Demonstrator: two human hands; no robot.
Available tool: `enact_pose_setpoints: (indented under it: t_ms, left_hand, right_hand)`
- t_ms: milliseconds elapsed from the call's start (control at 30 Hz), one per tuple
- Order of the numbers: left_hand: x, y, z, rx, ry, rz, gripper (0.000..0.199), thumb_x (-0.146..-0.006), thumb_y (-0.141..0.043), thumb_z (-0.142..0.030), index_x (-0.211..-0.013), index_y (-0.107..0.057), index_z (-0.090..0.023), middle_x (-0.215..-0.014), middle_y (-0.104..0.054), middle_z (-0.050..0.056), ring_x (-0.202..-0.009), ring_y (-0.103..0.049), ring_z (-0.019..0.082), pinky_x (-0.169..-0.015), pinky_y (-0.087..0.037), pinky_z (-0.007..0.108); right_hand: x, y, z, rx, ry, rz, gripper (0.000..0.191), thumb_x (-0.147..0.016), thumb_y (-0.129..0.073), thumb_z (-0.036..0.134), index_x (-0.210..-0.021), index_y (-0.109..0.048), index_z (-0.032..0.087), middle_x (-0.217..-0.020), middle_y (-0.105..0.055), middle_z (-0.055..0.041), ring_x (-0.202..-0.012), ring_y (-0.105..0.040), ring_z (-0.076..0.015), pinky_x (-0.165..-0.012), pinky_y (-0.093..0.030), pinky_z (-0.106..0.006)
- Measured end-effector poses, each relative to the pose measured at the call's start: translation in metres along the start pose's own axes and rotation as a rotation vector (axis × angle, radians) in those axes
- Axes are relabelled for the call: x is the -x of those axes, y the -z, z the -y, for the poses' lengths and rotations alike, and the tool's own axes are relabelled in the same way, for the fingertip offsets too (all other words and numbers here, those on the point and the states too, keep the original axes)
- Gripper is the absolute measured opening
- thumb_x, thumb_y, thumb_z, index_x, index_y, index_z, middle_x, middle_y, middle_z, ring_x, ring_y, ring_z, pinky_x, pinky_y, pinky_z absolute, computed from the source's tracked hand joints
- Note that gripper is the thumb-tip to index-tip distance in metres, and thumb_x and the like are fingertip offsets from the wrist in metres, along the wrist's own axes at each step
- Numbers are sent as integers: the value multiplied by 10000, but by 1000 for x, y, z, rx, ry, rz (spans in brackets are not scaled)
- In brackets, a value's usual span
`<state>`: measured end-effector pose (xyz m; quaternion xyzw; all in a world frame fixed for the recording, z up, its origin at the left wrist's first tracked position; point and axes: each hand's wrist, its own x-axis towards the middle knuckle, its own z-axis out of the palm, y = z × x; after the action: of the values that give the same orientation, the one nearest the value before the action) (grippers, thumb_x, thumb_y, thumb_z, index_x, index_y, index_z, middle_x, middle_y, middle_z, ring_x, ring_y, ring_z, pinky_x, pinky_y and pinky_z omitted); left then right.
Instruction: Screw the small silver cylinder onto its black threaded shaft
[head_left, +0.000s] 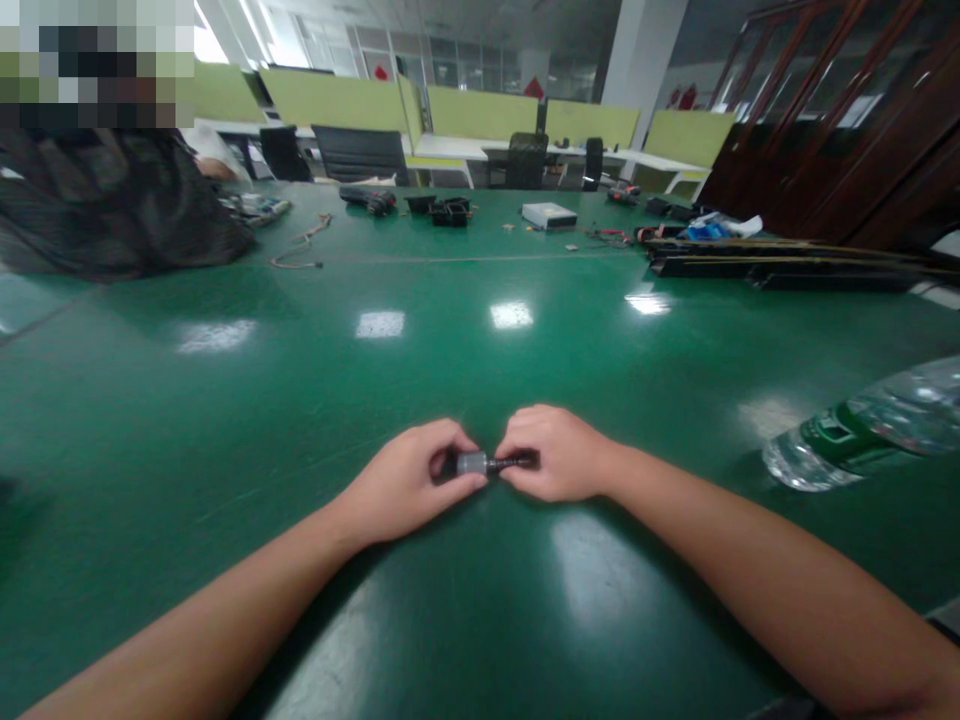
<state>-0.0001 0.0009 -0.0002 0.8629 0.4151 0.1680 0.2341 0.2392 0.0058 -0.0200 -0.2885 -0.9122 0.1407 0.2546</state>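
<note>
While left hand [401, 480] pinches a grey cylinder [472, 463] | right hand [561, 455] grips thin dark rod [504, 463] in line with it | bottle [862, 430] lies right of hands, on tabletop [450, 370]

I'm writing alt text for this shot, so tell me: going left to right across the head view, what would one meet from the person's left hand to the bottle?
Left hand → grey cylindrical piece → thin dark shaft → right hand → clear bottle with a green label.
</note>
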Motion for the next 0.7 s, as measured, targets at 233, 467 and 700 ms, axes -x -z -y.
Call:
enact_pose_setpoints:
  t_ms: [233, 467, 700]
  left_hand:
    - [0, -1, 1, -2, 0, -3, 257, -860, -656, -432, -934, -674, -186, -718, -581, -13, -643, -530, 155, -597, -372, 257]
    - [0, 0, 0, -2, -1, -7, 246, -857, -660, -423, -922, -673, -186, -724, -586, -11, -649, -534, 157, -599, -372, 257]
    - [0, -1, 1, 6, 10, -1, 270, -860, -659, -451, -924, -678, -189, -699, -566, -15, -626, -523, 156, -586, -367, 260]
  right_hand:
    - [0, 0, 0, 18, -26, 5, 102, -821, -702, 279, -840, -715, 179, -768, -679, -24, -752, -602, -160, -749, -438, -293]
    - [2, 4, -3, 19, -30, 7, 82, -777, -705, 257, -766, -688, 177, -734, -683, -19, -726, -610, -164, -730, -433, -301]
    - [5, 13, -14, -20, -27, 24, 51, -729, -709, 214, -735, -681, 172, -724, -676, -17, -706, -605, -156, -731, -452, -293]
